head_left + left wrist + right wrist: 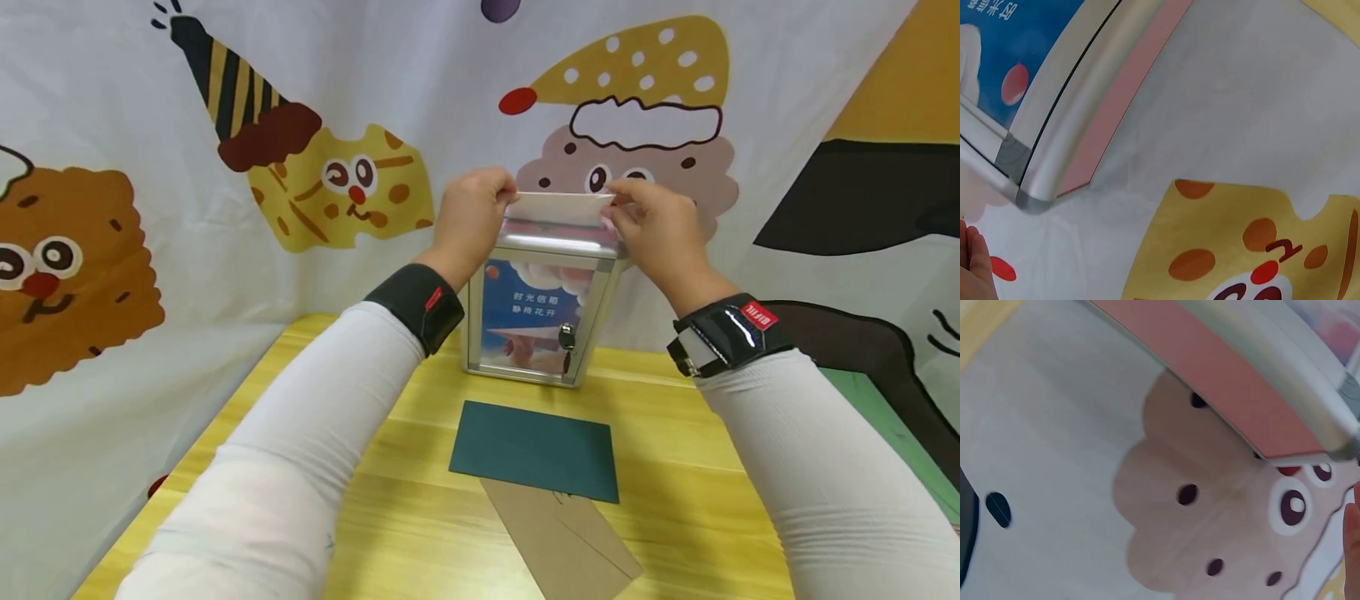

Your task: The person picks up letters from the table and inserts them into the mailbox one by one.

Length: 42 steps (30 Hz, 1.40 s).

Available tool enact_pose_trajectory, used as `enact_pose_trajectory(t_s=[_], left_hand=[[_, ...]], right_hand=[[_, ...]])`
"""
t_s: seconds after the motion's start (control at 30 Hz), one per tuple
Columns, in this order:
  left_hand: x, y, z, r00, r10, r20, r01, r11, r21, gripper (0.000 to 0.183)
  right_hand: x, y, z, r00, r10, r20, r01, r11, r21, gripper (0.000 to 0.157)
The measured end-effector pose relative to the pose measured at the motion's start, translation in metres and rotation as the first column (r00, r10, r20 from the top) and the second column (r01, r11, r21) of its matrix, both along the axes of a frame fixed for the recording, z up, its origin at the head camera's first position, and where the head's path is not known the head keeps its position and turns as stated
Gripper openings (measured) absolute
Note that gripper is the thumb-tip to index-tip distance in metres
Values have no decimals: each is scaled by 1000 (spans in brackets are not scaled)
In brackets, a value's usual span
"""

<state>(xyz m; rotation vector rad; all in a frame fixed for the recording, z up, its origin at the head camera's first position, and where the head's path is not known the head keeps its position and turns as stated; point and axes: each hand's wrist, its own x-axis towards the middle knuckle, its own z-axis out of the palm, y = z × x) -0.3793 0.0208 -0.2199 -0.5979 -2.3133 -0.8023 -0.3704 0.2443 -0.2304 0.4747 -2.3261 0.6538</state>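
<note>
Fingers and thumb of the left hand [476, 204] are curled in a pinch on one end of a whitish, flat, straight-edged sheet [558, 208], and those of the right hand [660, 225] pinch its other end, leaving the long upper edge exposed between them. Each wrist view shows only fingertips at its border, so neither grip can be judged from there. The sheet is upright over the rounded silver metal top of a box with a blue printed front [534, 312] and a small silver lock [567, 336]; whether its lower edge sits in, on or behind the top cannot be told. A pink strip [1113, 103] lines the top's edge. Close behind hangs a white cloth with cartoon faces [375, 292], so the room there is narrow. More room lies in front, where the yellow wood-grain table [420, 425] shows between the forearms. Near the box's foot, well below both hands, lies a dark green rectangular envelope [534, 450], its near edge overlapping a brown paper envelope [558, 533] that runs off the lower border of the head view
</note>
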Motion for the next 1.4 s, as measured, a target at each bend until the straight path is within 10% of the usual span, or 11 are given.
enact_pose_trajectory(t_s=[0.5, 1.27, 1.4], left_hand=[[-17, 5, -12, 999, 12, 49, -12, 1000, 1, 17], [-31, 1, -16, 961, 96, 260, -17, 957, -291, 17], [-31, 2, -14, 953, 135, 272, -28, 931, -363, 41]], right_hand=[[1, -13, 11, 998, -49, 37, 39, 973, 229, 24], [-13, -30, -2, 985, -158, 69, 113, 896, 430, 27], [-12, -33, 0, 980, -174, 96, 112, 884, 454, 27]])
